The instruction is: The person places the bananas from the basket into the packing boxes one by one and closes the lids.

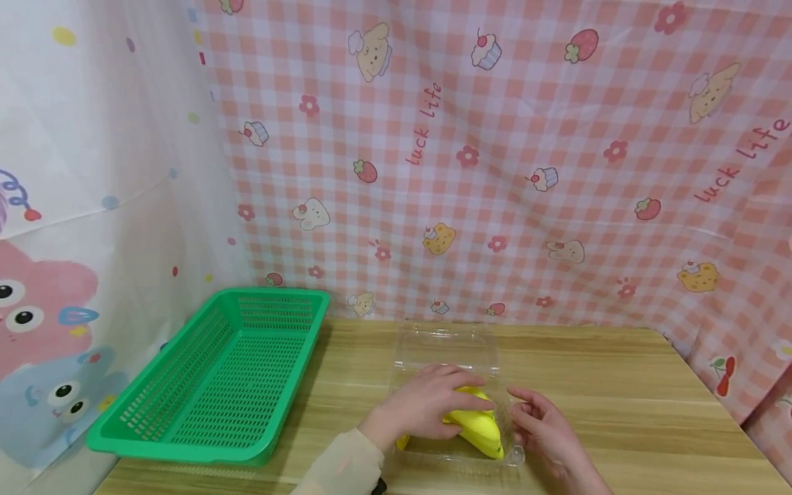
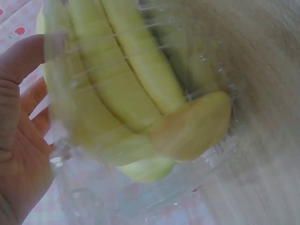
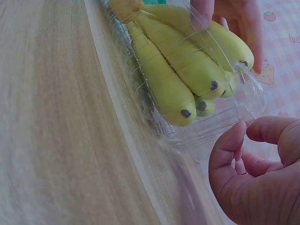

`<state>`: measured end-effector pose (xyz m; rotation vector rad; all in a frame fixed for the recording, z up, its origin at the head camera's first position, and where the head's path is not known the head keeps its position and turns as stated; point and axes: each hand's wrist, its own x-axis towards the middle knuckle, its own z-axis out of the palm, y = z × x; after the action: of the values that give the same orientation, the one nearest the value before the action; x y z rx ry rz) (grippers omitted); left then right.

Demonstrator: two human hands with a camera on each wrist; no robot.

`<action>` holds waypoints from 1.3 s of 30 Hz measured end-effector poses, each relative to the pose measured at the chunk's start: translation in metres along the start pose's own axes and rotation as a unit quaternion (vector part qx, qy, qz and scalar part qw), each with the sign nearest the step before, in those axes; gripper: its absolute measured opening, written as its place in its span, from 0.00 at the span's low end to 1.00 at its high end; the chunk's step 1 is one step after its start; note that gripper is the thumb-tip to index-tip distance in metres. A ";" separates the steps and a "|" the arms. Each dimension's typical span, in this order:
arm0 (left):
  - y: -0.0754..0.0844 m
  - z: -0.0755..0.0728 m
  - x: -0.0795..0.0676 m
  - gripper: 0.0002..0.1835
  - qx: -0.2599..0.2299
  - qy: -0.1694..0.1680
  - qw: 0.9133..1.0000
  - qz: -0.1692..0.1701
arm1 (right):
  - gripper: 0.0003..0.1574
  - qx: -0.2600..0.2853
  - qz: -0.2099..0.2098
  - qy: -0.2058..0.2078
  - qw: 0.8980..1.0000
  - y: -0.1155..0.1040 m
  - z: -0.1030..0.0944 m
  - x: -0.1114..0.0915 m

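A bunch of yellow bananas (image 1: 479, 432) lies in a clear plastic clamshell box (image 1: 444, 349) whose lid is folded back toward the curtain. From above, my left hand (image 1: 430, 404) grips the bunch, thumb on the near side and fingers over the far side. In the right wrist view, the dark banana tips (image 3: 185, 113) point toward the box's right end. There my right hand (image 1: 547, 432) pinches the rim of the box between thumb and index finger. The brownish stem (image 2: 194, 126) shows through the plastic in the left wrist view.
To the left stands a green slotted basket (image 1: 266, 440) on the wooden table (image 1: 594, 385). A pink checked curtain (image 1: 526, 227) hangs behind the table, and a white patterned curtain (image 1: 124, 227) hangs at the left.
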<state>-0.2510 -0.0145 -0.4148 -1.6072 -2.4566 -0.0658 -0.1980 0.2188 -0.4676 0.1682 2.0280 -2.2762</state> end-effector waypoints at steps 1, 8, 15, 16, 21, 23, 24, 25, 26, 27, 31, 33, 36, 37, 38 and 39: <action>0.000 -0.001 -0.001 0.33 0.001 0.004 1.000 0.002 | 0.31 -0.001 -0.001 -0.003 1.000 0.000 0.000 0.000; 0.002 -0.008 -0.006 0.29 0.004 0.040 0.999 0.011 | 0.31 -0.005 -0.001 -0.013 1.000 0.000 -0.002 0.000; 0.003 -0.015 -0.014 0.26 0.006 0.079 0.997 0.015 | 0.30 0.001 -0.006 -0.005 1.000 -0.001 0.000 0.000; 0.002 -0.016 -0.015 0.26 0.004 0.087 0.996 0.015 | 0.31 0.002 -0.006 -0.004 1.000 -0.001 0.000 0.000; -0.001 -0.018 -0.020 0.23 0.006 0.129 0.992 0.012 | 0.31 0.008 -0.003 -0.002 1.000 -0.001 0.000 0.000; -0.003 -0.018 -0.023 0.22 0.005 0.142 0.990 0.008 | 0.31 0.008 -0.002 -0.003 1.000 -0.001 0.000 0.000; -0.004 -0.018 -0.024 0.22 0.000 0.147 0.989 0.004 | 0.31 0.007 -0.001 -0.003 1.000 -0.001 0.000 0.000; -0.005 -0.018 -0.026 0.22 -0.003 0.150 0.989 -0.001 | 0.31 0.007 -0.001 -0.003 1.000 -0.001 0.000 0.000; -0.006 -0.017 -0.027 0.21 -0.008 0.153 0.988 -0.006 | 0.31 0.007 0.000 -0.003 1.000 -0.001 0.000 0.000; -0.007 -0.017 -0.029 0.21 -0.014 0.157 0.988 -0.011 | 0.31 0.006 0.000 -0.004 1.000 -0.001 0.000 0.000; -0.012 -0.016 -0.035 0.20 -0.047 0.181 0.982 -0.030 | 0.32 0.007 -0.002 -0.003 1.000 -0.001 0.001 0.000; -0.014 -0.016 -0.037 0.20 -0.064 0.196 0.978 -0.042 | 0.33 0.008 -0.004 -0.004 1.000 -0.001 0.001 0.000; -0.018 -0.016 -0.042 0.19 -0.099 0.212 0.970 -0.070 | 0.33 0.006 -0.005 0.000 1.000 -0.001 0.000 0.000; -0.019 -0.015 -0.043 0.19 -0.112 0.215 0.967 -0.082 | 0.33 0.005 -0.004 0.002 1.000 -0.001 0.000 0.000; -0.020 -0.015 -0.045 0.19 -0.128 0.217 0.963 -0.097 | 0.33 0.003 -0.004 0.005 1.000 -0.001 0.000 0.000; -0.021 -0.016 -0.046 0.19 -0.145 0.218 0.959 -0.112 | 0.33 0.002 -0.004 0.008 1.000 -0.001 0.000 0.000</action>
<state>-0.2504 -0.0669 -0.4068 -1.2269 -2.3316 -0.7605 -0.1979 0.2186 -0.4670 0.1793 2.0362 -2.2905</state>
